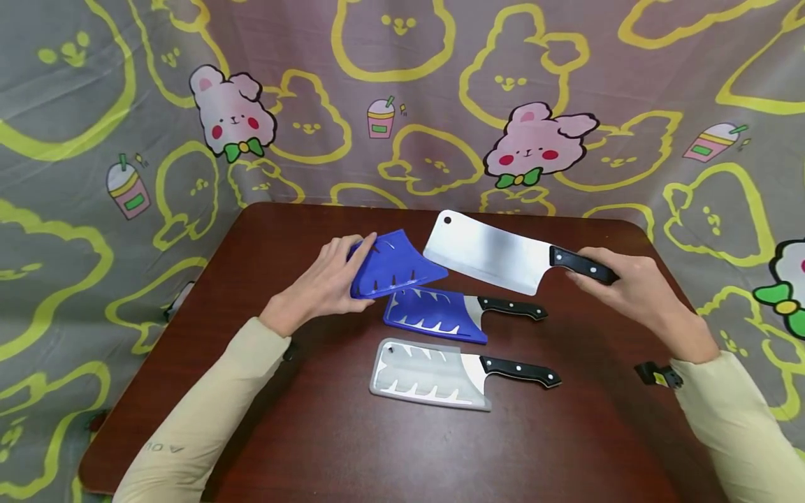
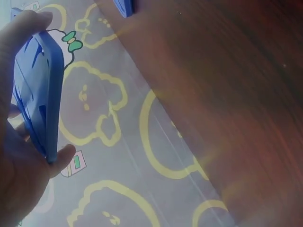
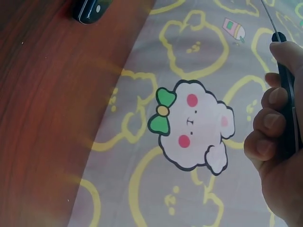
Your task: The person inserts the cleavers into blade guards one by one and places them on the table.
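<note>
In the head view my left hand (image 1: 327,278) grips a blue slotted blade cover (image 1: 393,262) by its closed end, thumb below and fingers above. My right hand (image 1: 629,283) holds a bare cleaver (image 1: 493,251) by its black riveted handle, fingers curled round it. The cleaver's broad blade points left, its tip close to the cover's right end; whether they touch I cannot tell. The left wrist view shows the blue cover (image 2: 45,94) edge-on between thumb and fingers. In the right wrist view the fingers wrap the black handle (image 3: 288,104).
A cleaver in a blue cover (image 1: 434,314) lies on the dark brown table (image 1: 302,433) just below the held cover. Nearer lies another cleaver in a clear greyish cover (image 1: 428,374). Both handles point right. A patterned curtain (image 1: 434,161) hangs behind and beside the table.
</note>
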A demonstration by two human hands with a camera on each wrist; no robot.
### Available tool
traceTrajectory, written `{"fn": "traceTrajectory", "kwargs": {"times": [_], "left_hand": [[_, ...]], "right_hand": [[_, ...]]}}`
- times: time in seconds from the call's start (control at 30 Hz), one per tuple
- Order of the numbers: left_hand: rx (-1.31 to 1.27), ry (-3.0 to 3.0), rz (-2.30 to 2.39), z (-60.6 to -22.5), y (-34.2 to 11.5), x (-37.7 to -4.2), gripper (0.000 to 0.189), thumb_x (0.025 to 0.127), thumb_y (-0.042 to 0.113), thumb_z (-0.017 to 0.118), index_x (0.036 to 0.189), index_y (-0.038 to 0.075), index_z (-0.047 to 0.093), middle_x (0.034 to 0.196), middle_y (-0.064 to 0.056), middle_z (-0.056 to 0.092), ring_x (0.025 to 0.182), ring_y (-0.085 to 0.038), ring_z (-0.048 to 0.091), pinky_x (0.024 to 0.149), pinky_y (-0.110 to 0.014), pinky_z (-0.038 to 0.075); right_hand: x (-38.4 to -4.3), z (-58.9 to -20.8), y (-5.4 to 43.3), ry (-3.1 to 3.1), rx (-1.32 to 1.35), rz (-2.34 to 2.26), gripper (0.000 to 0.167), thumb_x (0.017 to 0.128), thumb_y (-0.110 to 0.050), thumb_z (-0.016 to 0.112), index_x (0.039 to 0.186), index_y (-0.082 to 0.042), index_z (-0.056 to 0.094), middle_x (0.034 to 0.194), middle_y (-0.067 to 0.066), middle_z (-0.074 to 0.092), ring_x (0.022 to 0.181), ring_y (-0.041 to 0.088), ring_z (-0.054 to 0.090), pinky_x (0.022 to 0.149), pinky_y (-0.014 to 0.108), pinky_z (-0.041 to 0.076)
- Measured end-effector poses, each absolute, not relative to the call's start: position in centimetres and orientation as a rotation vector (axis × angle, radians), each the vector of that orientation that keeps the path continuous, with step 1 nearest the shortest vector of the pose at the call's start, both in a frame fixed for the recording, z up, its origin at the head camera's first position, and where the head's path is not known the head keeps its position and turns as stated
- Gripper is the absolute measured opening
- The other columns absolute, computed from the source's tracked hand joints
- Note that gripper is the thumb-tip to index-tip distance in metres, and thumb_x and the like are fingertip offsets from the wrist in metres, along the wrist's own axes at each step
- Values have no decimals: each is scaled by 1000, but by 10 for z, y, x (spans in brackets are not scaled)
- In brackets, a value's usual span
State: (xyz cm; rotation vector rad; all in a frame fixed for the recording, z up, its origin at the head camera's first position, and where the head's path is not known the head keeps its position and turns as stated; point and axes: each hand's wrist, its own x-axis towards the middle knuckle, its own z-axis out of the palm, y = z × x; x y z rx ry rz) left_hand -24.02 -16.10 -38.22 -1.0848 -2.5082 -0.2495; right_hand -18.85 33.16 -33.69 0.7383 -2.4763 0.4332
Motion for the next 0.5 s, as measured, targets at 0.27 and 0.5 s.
{"fn": "traceTrajectory", "kwargs": {"times": [0.27,0.5], "left_hand": [[-1158,-2457,-191,-377,-159,-237,119,63,49,85,153,4,23,130,-23,44,119,-37,45,103,-54,36],[-1168,-2448,-145,-376,-158,-236,117,64,52,83,153,6,23,131,-23,44,119,-36,45,104,-53,37]], "right_hand": [[-183,-329,332,-2437,827,431,42,64,-4,86,102,-12,70,73,-3,63,58,2,48,55,11,39],[-179,-322,332,-2442,827,407,46,62,-4,88,103,-13,70,75,-4,63,60,2,48,56,10,39]]}}
